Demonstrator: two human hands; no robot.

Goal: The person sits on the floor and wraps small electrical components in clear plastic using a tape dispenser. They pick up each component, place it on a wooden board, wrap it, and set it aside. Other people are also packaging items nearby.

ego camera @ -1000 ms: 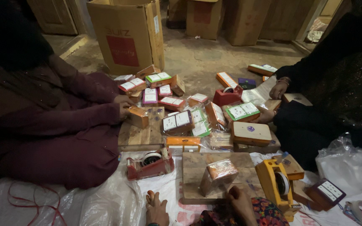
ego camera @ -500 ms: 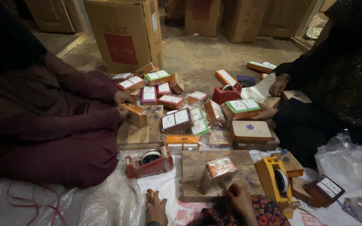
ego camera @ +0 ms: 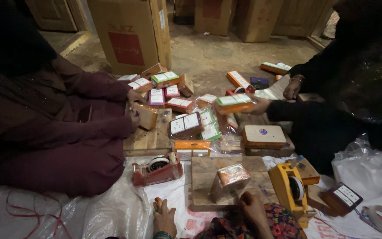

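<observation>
The right hand [ego camera: 253, 211] rests at the near edge of a wooden board [ego camera: 204, 170], its fingers curled and touching the near end of a wrapped box [ego camera: 229, 179]. That box, orange under clear film, stands tilted on the board's middle. Whether the fingers pinch the film or merely lie against it cannot be told. The left hand [ego camera: 163, 217] lies on the white plastic sheet [ego camera: 173, 190] just left of the board's near corner, fingers drawn together and bent, holding nothing that shows.

A red tape dispenser [ego camera: 156, 169] sits on the sheet off the board's left edge. A yellow tape dispenser [ego camera: 292, 189] stands off its right edge. Beyond the board's far edge lie an orange box [ego camera: 192, 147] and a flat tan box [ego camera: 264, 136].

Two other people sit on the floor. The one on the left, in maroon sleeves, holds a brown box [ego camera: 145, 116] with both hands over a second board [ego camera: 149, 139]. The one on the right (dark sleeves, a bangle at one wrist) holds out a green-topped box [ego camera: 235, 102] above a scatter of small boxes [ego camera: 186, 124]. A big carton [ego camera: 131, 33] stands at the back, and a clear bag [ego camera: 362, 168] sits at the right.
</observation>
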